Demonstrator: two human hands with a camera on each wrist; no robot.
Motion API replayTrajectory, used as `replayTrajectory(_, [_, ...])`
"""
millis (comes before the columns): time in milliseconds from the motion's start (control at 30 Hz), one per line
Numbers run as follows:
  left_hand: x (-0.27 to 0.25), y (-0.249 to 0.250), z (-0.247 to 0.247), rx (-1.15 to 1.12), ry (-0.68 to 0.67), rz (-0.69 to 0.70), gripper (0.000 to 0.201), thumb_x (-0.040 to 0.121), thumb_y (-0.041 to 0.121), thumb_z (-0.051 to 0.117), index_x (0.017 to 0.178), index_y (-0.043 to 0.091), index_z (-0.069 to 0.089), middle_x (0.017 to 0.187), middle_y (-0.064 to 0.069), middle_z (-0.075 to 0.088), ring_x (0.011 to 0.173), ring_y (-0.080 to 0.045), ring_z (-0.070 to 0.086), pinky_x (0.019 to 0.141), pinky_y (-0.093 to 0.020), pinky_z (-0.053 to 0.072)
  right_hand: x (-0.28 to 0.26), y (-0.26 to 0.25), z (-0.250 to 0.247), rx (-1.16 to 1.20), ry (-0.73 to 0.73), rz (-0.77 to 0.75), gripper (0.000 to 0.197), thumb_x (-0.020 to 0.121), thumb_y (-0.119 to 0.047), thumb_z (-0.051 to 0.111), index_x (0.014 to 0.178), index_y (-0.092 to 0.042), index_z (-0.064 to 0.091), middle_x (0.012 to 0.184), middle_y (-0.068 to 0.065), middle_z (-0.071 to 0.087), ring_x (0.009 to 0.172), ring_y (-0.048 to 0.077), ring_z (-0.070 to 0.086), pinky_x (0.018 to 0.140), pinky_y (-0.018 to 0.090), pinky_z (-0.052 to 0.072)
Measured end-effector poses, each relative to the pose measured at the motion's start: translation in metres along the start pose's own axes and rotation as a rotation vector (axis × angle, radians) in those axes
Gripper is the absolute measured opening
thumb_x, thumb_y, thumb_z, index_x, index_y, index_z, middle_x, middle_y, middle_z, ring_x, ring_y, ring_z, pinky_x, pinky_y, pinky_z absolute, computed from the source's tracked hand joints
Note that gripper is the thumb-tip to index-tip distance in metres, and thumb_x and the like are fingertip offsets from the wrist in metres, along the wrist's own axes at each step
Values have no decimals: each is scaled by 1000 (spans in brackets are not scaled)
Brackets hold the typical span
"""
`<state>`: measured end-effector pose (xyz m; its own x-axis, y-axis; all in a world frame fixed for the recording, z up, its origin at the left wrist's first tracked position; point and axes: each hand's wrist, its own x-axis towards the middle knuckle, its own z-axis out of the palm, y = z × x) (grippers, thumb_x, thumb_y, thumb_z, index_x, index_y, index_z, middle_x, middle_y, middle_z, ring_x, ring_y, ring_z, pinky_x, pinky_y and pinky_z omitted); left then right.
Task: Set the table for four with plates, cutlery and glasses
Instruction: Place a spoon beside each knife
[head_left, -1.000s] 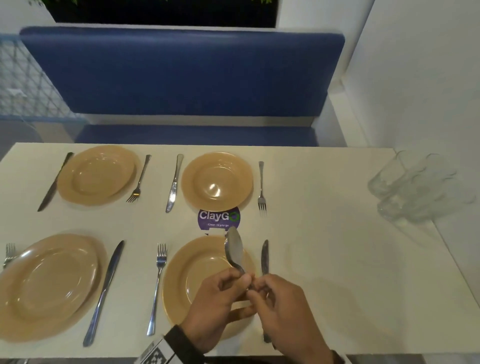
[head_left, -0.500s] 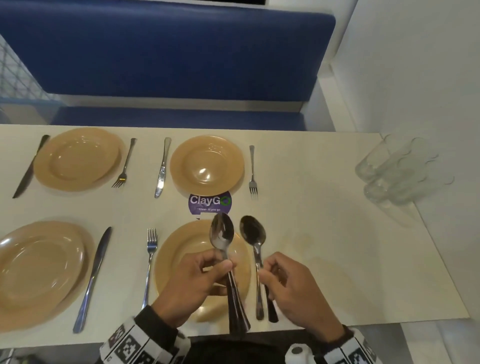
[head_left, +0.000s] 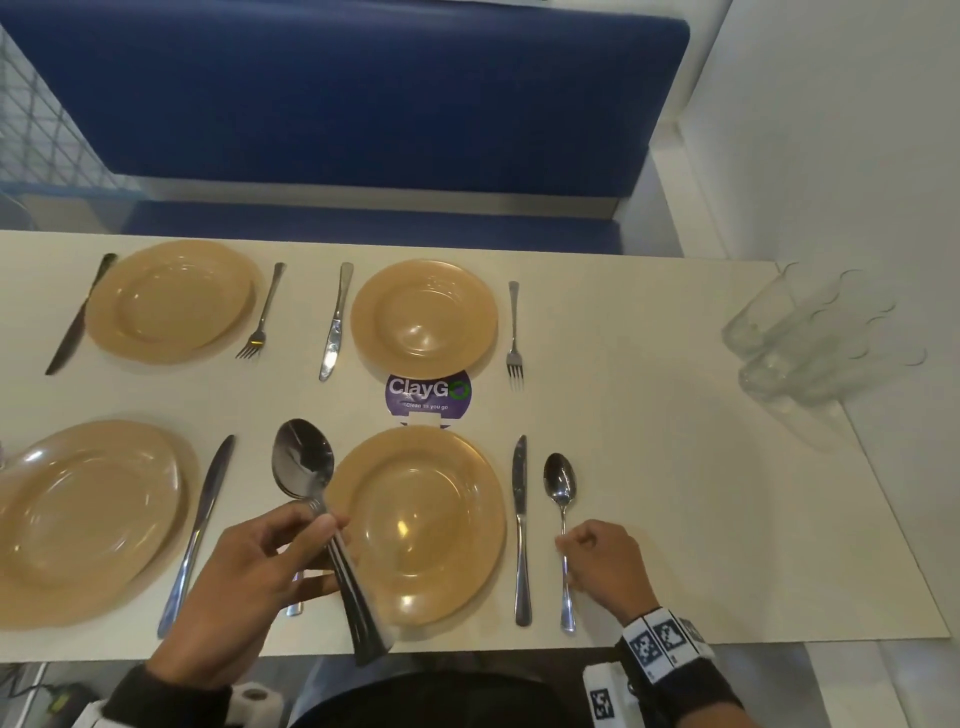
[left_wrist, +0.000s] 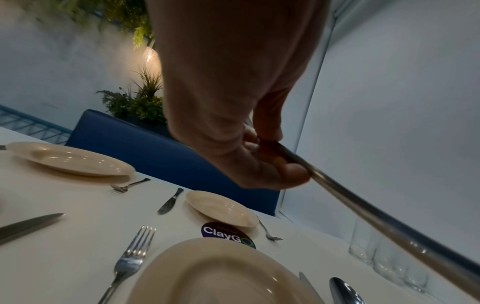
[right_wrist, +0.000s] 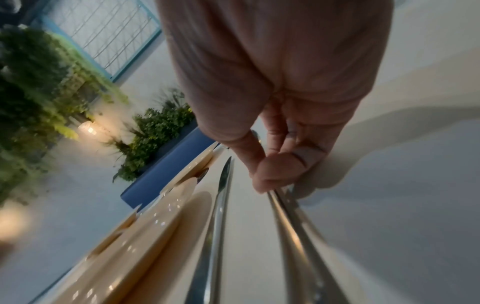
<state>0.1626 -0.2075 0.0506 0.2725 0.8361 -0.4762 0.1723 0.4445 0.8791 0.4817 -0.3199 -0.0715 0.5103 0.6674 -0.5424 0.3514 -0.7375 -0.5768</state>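
Left hand: your left hand (head_left: 260, 577) grips a bundle of spoons (head_left: 304, 465) by the handles, above the table (head_left: 675, 467).
Right hand: your right hand (head_left: 605, 564) pinches 1 spoon (head_left: 561, 480) lying beside the knife (head_left: 520, 519).

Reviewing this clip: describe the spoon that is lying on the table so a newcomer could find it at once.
Start at the white table and find the near plate just below the purple ClayGo sticker. To its right lies a knife, and right of that the spoon, bowl pointing away, handle pinched by the right hand. It is the outermost piece there and the only spoon lying down.
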Motion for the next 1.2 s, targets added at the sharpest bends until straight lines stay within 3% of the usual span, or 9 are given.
replayTrajectory(167, [-6, -2, 0, -5, 13, -21, 71, 39, 69, 90, 86, 16, 80, 85, -17, 76, 78, -30, 76, 64, -32, 62, -1, -7, 8, -75, 91, -27, 17, 89, -26, 70, 80, -17, 58, 77, -3, 62, 69, 7, 56, 58, 16, 35])
replayTrajectory(267, [-6, -3, 2, -38, 27, -42, 20, 75, 34, 78, 83, 17, 81, 85, -20, 75, 77, -33, 75, 62, -32, 62, 1, -13, 15, -110, 117, -39, 16, 91, -24, 67, 80, -15, 60, 76, -2, 63, 66, 6, 56, 56, 14, 35])
replayTrajectory(400, [-4, -5, 3, -2, 57, -62, 16, 91, 12, 65, 93, 4, 77, 83, -20, 74, 71, -27, 75, 61, -32, 62, 4, -13, 19, -107, 128, -35, 20, 90, -24, 67, 76, -11, 62, 71, -1, 63, 62, 7, 55, 56, 15, 36])
replayTrajectory(500, [-3, -5, 4, 5, 59, -64, 16, 92, 11, 64, 95, 2, 76, 83, -20, 75, 72, -28, 75, 62, -33, 63, 2, -13, 20, -118, 122, -47, 23, 90, -23, 67, 72, -9, 64, 68, 0, 62, 62, 8, 55, 58, 16, 39])
replayTrajectory(667, [-3, -6, 9, 11, 56, -56, 16, 90, 11, 66, 83, 11, 80, 83, -20, 75, 72, -31, 75, 63, -35, 63, -1, -14, 23, -107, 107, -58, 24, 89, -24, 67, 69, -11, 63, 68, -2, 62, 69, 12, 60, 64, 22, 46])
replayTrajectory(833, [-4, -3, 11, 13, 31, -47, 22, 72, 32, 73, 80, 13, 80, 84, -19, 75, 77, -35, 75, 69, -42, 63, -1, -14, 23, -88, 120, -69, 26, 87, -21, 69, 67, -6, 64, 64, 2, 63, 66, 13, 59, 64, 23, 47])
replayTrajectory(900, [-4, -2, 11, 13, 32, -49, 21, 74, 30, 72, 80, 11, 79, 84, -19, 74, 78, -36, 75, 72, -45, 62, 0, -13, 23, -80, 120, -70, 28, 86, -21, 69, 64, -4, 62, 62, 4, 62, 66, 15, 59, 67, 27, 48])
replayTrajectory(1033, [-4, -2, 9, 5, 21, -55, 24, 74, 27, 70, 84, 7, 79, 85, -19, 74, 79, -37, 75, 73, -46, 63, -1, -12, 21, -69, 101, -71, 28, 87, -23, 69, 67, -4, 64, 65, 9, 64, 60, 11, 56, 62, 21, 45])
replayTrajectory(1200, [-4, -4, 9, -10, -10, -66, 35, 66, 42, 82, 83, 11, 79, 82, -17, 74, 78, -35, 75, 67, -39, 63, -16, -27, 0, -67, 140, -119, 21, 95, -29, 64, 78, -22, 56, 70, -7, 61, 65, 6, 58, 59, 10, 34])
